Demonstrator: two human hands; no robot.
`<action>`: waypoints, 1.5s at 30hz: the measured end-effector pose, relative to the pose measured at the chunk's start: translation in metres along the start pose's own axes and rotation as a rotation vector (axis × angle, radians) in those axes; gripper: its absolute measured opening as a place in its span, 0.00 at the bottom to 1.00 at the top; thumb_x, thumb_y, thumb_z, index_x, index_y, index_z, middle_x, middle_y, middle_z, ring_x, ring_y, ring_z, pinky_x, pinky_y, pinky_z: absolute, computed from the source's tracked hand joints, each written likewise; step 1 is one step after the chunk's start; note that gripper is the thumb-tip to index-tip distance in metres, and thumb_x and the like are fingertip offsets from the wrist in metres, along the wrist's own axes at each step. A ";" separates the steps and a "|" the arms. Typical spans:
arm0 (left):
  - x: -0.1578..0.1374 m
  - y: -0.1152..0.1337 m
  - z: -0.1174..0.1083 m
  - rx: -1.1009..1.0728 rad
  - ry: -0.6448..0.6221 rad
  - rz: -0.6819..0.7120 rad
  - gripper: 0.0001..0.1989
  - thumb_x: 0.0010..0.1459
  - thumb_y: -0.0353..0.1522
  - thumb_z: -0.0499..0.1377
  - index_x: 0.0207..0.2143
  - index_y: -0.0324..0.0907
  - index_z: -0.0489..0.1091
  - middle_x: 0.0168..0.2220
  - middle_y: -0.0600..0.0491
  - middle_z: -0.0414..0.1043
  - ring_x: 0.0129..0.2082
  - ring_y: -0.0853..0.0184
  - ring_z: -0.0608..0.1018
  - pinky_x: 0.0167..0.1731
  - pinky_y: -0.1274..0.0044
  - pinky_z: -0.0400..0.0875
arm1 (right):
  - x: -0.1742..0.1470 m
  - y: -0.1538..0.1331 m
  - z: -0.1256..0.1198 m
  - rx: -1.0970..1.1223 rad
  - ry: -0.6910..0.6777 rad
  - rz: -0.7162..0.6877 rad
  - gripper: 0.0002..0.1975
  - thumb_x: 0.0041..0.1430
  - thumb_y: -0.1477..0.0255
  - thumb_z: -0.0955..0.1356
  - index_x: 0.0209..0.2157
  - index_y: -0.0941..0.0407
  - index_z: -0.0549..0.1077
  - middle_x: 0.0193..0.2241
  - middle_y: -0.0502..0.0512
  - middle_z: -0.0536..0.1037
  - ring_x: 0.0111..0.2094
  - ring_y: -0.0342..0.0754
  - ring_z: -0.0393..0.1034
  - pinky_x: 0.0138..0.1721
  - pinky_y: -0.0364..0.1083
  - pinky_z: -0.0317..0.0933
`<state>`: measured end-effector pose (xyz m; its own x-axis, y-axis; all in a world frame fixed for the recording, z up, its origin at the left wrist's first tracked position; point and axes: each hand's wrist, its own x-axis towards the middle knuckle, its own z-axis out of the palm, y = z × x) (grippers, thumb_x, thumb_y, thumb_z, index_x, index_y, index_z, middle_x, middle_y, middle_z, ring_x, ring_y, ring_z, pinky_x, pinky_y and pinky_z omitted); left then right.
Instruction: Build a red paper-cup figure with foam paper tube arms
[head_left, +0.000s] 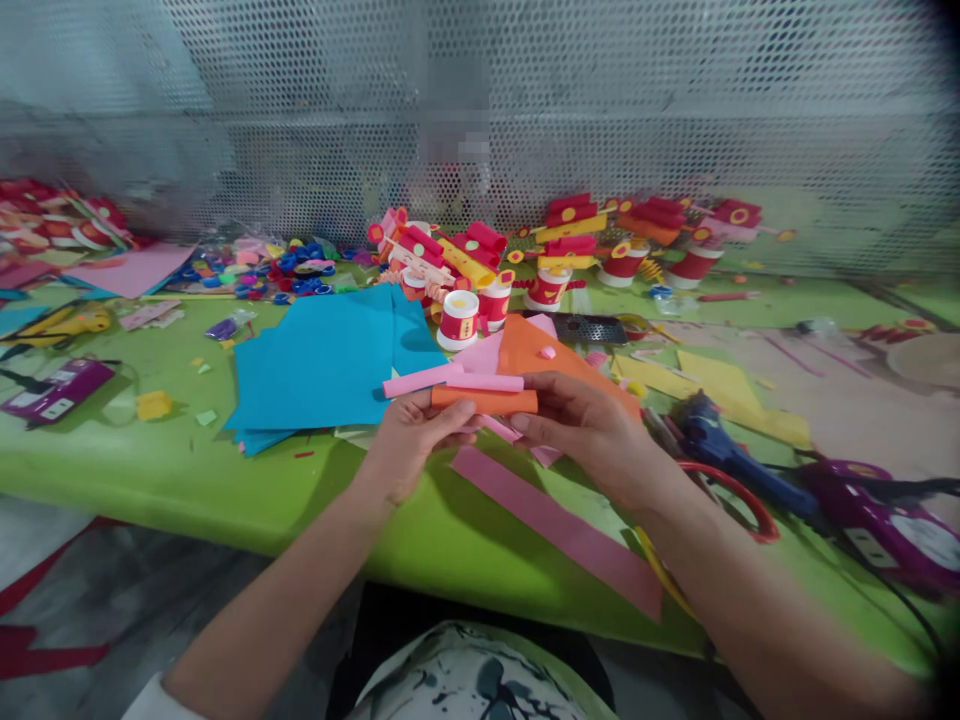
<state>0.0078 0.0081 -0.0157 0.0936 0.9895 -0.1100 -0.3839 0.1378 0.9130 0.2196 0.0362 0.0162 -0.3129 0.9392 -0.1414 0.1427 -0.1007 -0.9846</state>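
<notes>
An orange paper roll [487,401] is held level between my two hands, a little above the table. My left hand [416,430] closes on its left end, with the thumb in front. At the other end, my right hand [581,425] grips it between thumb and fingers. A pink paper roll [486,382] lies along the far side of the orange one; whether they are stuck together I cannot tell. Another pink roll [421,380] shows just beyond my left hand. Below my hands, a long pink strip [562,530] lies slantwise on the green table [180,480].
Blue sheets [322,360] lie left of centre, an orange sheet [555,360] beyond my right hand. Several red-and-white cup figures [459,320] stand at the back. To the right are a blue glue gun [735,450], red-handled scissors [739,500] and a purple power strip [877,520].
</notes>
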 end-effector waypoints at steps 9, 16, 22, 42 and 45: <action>-0.001 0.001 0.000 0.046 0.008 0.021 0.15 0.53 0.40 0.74 0.40 0.40 0.83 0.38 0.47 0.86 0.40 0.61 0.86 0.39 0.74 0.80 | 0.001 -0.003 0.001 -0.003 -0.006 -0.030 0.29 0.46 0.54 0.81 0.47 0.54 0.78 0.29 0.52 0.82 0.26 0.46 0.75 0.24 0.45 0.65; -0.001 -0.002 0.001 0.136 0.019 0.108 0.13 0.55 0.39 0.73 0.40 0.41 0.84 0.38 0.49 0.86 0.36 0.65 0.85 0.38 0.75 0.79 | 0.002 0.001 0.000 -0.017 -0.026 -0.013 0.29 0.47 0.54 0.80 0.47 0.55 0.76 0.29 0.51 0.81 0.26 0.45 0.74 0.21 0.42 0.60; -0.001 -0.002 0.004 0.162 0.039 0.140 0.12 0.55 0.38 0.73 0.40 0.42 0.84 0.37 0.49 0.85 0.34 0.65 0.84 0.37 0.74 0.79 | 0.001 0.000 0.000 -0.019 -0.044 -0.016 0.28 0.48 0.57 0.80 0.47 0.55 0.75 0.28 0.50 0.79 0.25 0.43 0.71 0.23 0.43 0.61; 0.006 0.002 -0.007 -0.173 0.244 0.124 0.11 0.49 0.35 0.76 0.34 0.42 0.82 0.34 0.54 0.84 0.33 0.69 0.85 0.34 0.80 0.79 | 0.007 0.008 -0.016 -0.630 0.127 -0.257 0.11 0.62 0.61 0.70 0.38 0.54 0.80 0.32 0.54 0.82 0.29 0.47 0.73 0.31 0.48 0.64; 0.006 0.001 -0.007 -0.172 0.235 0.121 0.10 0.51 0.35 0.76 0.34 0.42 0.82 0.32 0.54 0.84 0.33 0.70 0.85 0.34 0.82 0.79 | 0.003 0.013 -0.003 -0.964 0.084 -0.389 0.12 0.67 0.64 0.68 0.39 0.56 0.81 0.37 0.57 0.82 0.35 0.50 0.74 0.36 0.49 0.63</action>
<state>0.0017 0.0147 -0.0187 -0.1697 0.9793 -0.1103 -0.5305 0.0035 0.8477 0.2239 0.0386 0.0029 -0.4372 0.8741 0.2116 0.7469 0.4840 -0.4560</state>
